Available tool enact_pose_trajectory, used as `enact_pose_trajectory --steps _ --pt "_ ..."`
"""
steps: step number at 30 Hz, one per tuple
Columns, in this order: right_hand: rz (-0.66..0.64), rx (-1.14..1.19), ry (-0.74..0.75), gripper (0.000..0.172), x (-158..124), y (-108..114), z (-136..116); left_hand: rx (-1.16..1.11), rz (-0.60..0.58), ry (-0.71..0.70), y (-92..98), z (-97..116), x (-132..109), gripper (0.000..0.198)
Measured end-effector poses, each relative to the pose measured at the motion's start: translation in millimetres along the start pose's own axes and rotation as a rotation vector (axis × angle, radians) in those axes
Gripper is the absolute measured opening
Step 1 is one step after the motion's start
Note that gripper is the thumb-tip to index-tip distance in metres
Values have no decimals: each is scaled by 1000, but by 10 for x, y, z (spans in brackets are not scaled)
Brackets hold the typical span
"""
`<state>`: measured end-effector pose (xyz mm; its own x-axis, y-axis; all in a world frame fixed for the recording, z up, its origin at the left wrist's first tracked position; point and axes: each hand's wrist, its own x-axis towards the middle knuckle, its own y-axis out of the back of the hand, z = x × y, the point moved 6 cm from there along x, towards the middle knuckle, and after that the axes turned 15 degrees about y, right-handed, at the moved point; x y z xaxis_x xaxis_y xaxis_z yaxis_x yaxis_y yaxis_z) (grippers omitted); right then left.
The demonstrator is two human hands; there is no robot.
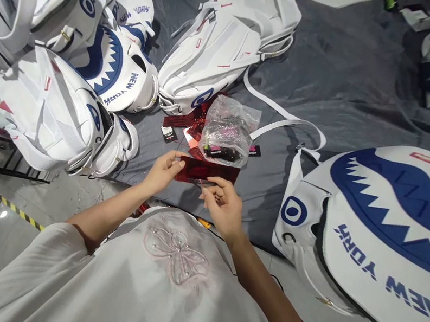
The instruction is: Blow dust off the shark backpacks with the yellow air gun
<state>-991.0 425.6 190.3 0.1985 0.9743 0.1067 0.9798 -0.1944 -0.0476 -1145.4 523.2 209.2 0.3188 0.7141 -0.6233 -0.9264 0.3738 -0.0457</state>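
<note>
My left hand (164, 172) is closed, pinching the left end of a dark red, glossy, translucent sheet (213, 170). At the sheet's lower right edge, my right hand (224, 205) is closed on a slim, shiny metal tool (200, 181) whose exact kind is too small to make out. Just beyond the sheet lies a clear plastic bag (229, 125) with small black and pink labels inside. More red film pieces (183, 120) are strewn beside the bag, along with a black-and-white tag (169, 134).
White backpacks with blue shark-mouth prints crowd the left (107, 66). A large one (388, 212) stands close on my right, and further white bags (216, 57) lie ahead. A white strap (283, 120) crosses the dark grey table cover (351, 57).
</note>
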Motion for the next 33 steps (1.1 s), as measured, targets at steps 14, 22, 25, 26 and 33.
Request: enact_pose_trajectory --steps 14,22,25,26,33 --pt "34 -106 -58 30 -46 0 -68 100 -166 -100 -264 -15 -120 30" --pt "-22 -124 -154 35 -58 -62 -63 307 -211 -145 -340 -140 -191 36" --pt "-57 -152 -177 38 -64 -79 -65 434 -192 -176 -352 -146 -232 39" --pt "-72 -162 -183 39 -62 -83 -70 473 -190 -185 -357 -140 -246 39" --pt "-123 -237 -202 43 -26 -63 -119 677 -102 -234 -362 -115 -312 45"
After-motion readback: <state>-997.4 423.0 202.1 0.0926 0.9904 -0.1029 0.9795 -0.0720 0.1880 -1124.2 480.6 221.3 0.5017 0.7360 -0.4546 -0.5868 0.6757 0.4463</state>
